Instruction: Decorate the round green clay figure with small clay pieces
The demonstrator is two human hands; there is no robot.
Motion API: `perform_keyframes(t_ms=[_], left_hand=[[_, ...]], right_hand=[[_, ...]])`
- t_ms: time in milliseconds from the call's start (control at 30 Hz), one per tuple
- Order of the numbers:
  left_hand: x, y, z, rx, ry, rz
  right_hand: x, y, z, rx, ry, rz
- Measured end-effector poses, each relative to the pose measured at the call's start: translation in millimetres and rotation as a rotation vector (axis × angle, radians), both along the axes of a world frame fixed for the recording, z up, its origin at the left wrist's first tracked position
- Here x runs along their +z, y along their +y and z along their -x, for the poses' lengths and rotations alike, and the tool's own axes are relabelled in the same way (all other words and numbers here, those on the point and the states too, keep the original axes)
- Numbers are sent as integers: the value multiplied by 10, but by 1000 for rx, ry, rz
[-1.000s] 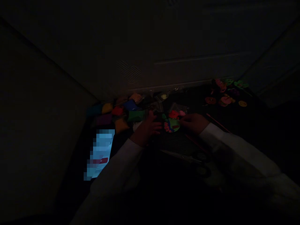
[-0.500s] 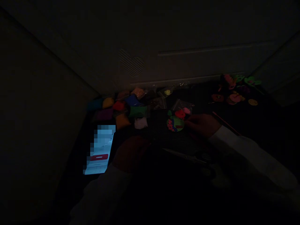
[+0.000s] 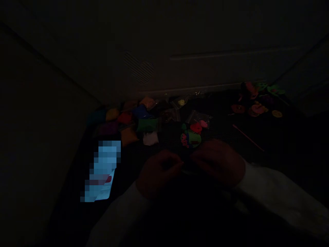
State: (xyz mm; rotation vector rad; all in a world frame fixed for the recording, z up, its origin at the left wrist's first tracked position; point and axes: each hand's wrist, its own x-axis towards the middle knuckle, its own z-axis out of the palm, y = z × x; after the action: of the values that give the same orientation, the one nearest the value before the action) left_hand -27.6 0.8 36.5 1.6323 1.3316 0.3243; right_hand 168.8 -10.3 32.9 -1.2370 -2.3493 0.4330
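Note:
The scene is very dark. My left hand (image 3: 159,173) is closed in a pinch; whatever small thing may be at its fingertips is too dim to name. Facing it, my right hand (image 3: 219,163) has its fingers drawn together, and I cannot make out what is in them. Just beyond my right fingers lies a round green clay piece (image 3: 193,138) with pink flower shapes on its left side. A red clay piece (image 3: 196,128) touches its far edge. Under my hands, the scissors are almost wholly hidden in shadow.
A lit phone (image 3: 105,171) lies at the left. Several bags of coloured clay, among them a green bag (image 3: 147,125) and a white bag (image 3: 150,138), line the back left. A pink stick (image 3: 248,137) lies at the right, before several clay shapes (image 3: 257,108).
My right hand has left the green clay piece and moved nearer to me. My left hand has shifted right and slightly forward, so the fingertips now nearly meet. The view has shifted slightly.

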Motion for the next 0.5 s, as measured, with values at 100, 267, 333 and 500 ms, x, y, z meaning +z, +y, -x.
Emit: perform_keyframes(t_ms=[100,267,333,500], left_hand=[[-6,8,-88,-35,-48,116],[-48,9,-125,-5,-106,257],[-53,11,-133,2,-119,290],[-55,12,-132,-48,-127,272]], right_hand=[[-54,-98,16,25,-2,-138],[-114,-183,-33,9,60,-196],[-116,-187,-35,-10,81,-199],[-115,-160,-11,-10,84,-195]])
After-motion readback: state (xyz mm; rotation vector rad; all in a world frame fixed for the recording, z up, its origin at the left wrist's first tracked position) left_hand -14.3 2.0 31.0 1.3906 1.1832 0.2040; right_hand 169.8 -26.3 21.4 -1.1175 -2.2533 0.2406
